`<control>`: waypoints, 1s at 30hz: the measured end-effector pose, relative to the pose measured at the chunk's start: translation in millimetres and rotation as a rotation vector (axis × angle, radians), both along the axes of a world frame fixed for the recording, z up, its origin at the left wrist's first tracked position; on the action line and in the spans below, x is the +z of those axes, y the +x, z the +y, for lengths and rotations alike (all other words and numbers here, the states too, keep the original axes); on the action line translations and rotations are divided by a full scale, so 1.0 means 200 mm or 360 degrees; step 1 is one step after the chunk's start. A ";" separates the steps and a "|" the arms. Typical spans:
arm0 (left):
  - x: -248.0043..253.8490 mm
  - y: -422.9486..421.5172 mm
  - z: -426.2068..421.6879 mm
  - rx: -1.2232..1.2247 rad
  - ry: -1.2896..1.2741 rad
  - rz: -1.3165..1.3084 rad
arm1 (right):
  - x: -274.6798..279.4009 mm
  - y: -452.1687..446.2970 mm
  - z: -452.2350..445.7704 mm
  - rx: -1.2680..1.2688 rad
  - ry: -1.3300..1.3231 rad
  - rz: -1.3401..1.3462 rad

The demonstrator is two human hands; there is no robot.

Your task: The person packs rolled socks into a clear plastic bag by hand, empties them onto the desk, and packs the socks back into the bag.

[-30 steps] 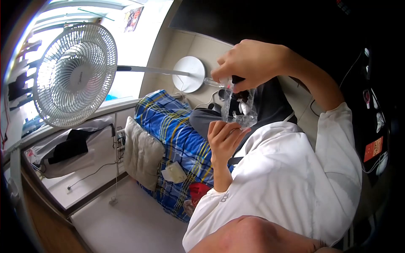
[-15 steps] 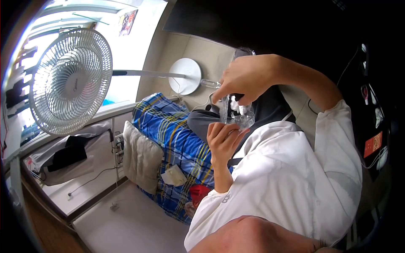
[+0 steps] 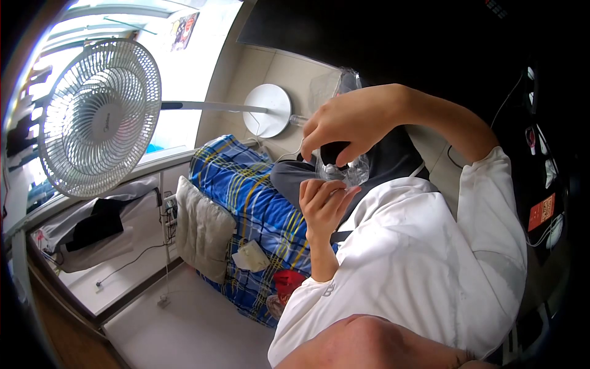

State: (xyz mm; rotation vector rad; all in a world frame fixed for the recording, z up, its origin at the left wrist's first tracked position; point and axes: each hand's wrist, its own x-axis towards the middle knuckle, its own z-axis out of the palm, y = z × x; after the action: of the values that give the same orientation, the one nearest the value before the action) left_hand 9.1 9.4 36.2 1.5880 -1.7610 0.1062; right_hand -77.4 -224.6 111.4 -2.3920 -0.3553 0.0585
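My left hand (image 3: 322, 206) pinches the lower edge of a crumpled clear plastic bag (image 3: 356, 174) above my lap. Over the bag's mouth, my right hand (image 3: 353, 123) curls down around a dark, rounded object (image 3: 334, 152), its fingers and thumb on either side. What exactly this object is, I cannot make out, as the hand covers much of it. Small whitish bits show at the bag just below it. Behind the right hand, another piece of clear plastic wrapping (image 3: 349, 80) is visible.
A white standing fan (image 3: 101, 120) rises at the left from its round base (image 3: 268, 111). A blue plaid quilt (image 3: 246, 190) lies beside my legs, with a beige cushion (image 3: 204, 230), a pale packet (image 3: 251, 256) and a red item (image 3: 287, 283). Cables hang at the right.
My right hand has shifted slightly left and curled more. The dark object now shows between its fingers, and fewer white bits are visible. My left hand stays nearly in place on the bag.
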 end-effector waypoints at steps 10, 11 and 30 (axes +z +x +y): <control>-0.02 0.02 0.02 0.0038 0.0011 -0.0010 | -0.11 -0.01 -0.46 -0.0696 -0.0460 -0.0506; -0.03 0.02 0.03 0.0041 0.0012 -0.0012 | -0.07 -0.02 -0.50 -0.0714 -0.0429 -0.0585; -0.03 0.01 0.03 0.0072 0.0029 -0.0029 | -0.13 -0.01 -0.40 -0.0202 0.0408 0.0140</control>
State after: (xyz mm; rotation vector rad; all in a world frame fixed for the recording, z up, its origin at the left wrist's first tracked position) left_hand 11.6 14.6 30.0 1.6451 -1.7445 0.1272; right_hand -80.0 -305.1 85.0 -2.1446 -0.1584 0.0565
